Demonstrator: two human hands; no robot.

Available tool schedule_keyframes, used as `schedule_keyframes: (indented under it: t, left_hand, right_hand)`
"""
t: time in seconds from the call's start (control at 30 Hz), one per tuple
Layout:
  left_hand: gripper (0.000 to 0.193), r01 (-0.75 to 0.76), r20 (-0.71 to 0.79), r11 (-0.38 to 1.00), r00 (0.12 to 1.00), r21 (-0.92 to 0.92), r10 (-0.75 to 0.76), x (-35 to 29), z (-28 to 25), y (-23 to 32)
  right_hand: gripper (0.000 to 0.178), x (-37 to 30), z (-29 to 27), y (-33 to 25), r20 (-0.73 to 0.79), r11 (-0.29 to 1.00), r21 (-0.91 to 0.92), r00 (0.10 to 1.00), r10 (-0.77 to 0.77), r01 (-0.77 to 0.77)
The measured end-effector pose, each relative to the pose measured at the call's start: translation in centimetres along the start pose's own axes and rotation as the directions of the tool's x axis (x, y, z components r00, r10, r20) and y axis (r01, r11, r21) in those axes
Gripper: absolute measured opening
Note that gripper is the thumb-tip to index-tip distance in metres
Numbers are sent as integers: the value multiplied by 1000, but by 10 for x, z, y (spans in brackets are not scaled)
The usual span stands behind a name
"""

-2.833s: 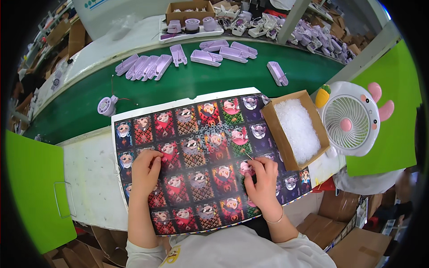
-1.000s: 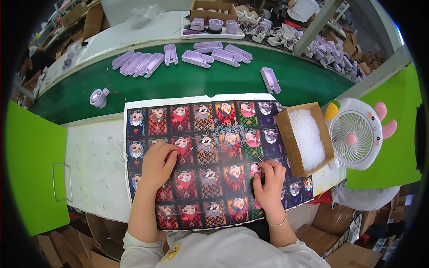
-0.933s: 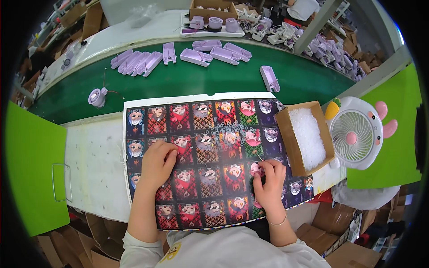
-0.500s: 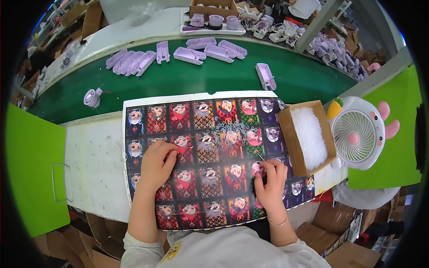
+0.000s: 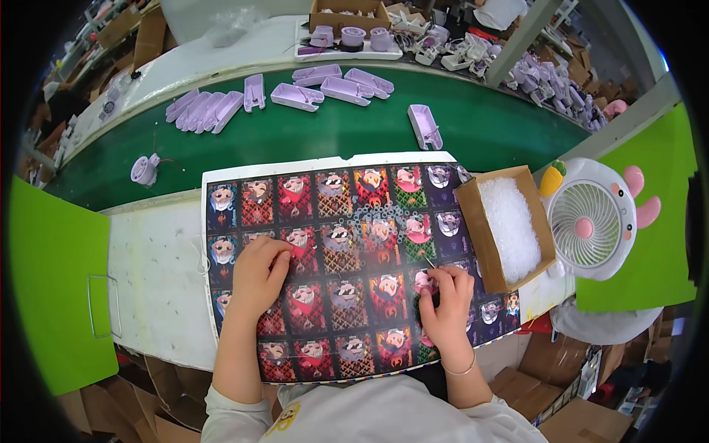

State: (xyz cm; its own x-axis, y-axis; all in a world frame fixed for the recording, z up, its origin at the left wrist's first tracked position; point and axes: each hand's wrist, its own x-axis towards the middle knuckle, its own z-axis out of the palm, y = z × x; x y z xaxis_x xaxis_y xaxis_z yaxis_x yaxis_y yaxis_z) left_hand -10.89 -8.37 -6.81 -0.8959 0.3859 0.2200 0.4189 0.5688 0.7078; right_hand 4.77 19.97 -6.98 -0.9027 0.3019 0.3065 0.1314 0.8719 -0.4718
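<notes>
A large printed sheet [image 5: 367, 267] with rows of cartoon-figure cards lies before me. My left hand [image 5: 258, 277] rests over its left part, thumb and fingers drawn together in a pinch; whatever they hold, if anything, is too small to make out. On the sheet's right side my right hand [image 5: 448, 301] is closed around a thin, pointed metal tool [image 5: 430, 263], most of which my fingers hide. Beyond the hands, a loose scatter of small clear rings [image 5: 377, 221] covers the upper middle of the sheet.
An open cardboard box [image 5: 487, 238] of small white translucent pieces stands at the sheet's right edge, beside a white rabbit-shaped fan [image 5: 587, 220]. Behind runs a green conveyor belt [image 5: 295, 140] carrying several lilac plastic shells [image 5: 297, 97] and a round lilac part [image 5: 145, 170]. Green panels [image 5: 55, 288] flank the bench.
The lilac shells and the round part on the belt have shifted left. Both hands have stayed nearly in place over the sheet.
</notes>
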Motion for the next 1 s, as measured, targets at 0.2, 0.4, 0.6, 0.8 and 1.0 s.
schedule_keyframes:
  t: [0.2, 0.4, 0.6, 0.8, 1.0]
  left_hand:
    - [10, 11, 10, 1000, 1000, 4, -11, -1, -2, 3]
    - [10, 35, 23, 999, 999, 8, -35, -1, -1, 3]
    - [10, 29, 25, 1000, 999, -5, -29, 0, -1, 1]
    - [10, -7, 3, 1000, 1000, 14, 7, -1, -2, 1]
    - [11, 55, 45, 998, 998, -9, -55, 0, -1, 2]
  right_hand:
    - [34, -1, -1, 0, -16, 1000, 26, 1000, -9, 9]
    - [33, -2, 0, 1, -4, 1000, 9, 1000, -7, 7]
    - [33, 0, 0, 0, -16, 1000, 16, 1000, -13, 14]
    - [32, -2, 0, -1, -7, 1000, 23, 1000, -3, 3]
    - [33, -1, 2, 2, -4, 1000, 12, 1000, 0, 0]
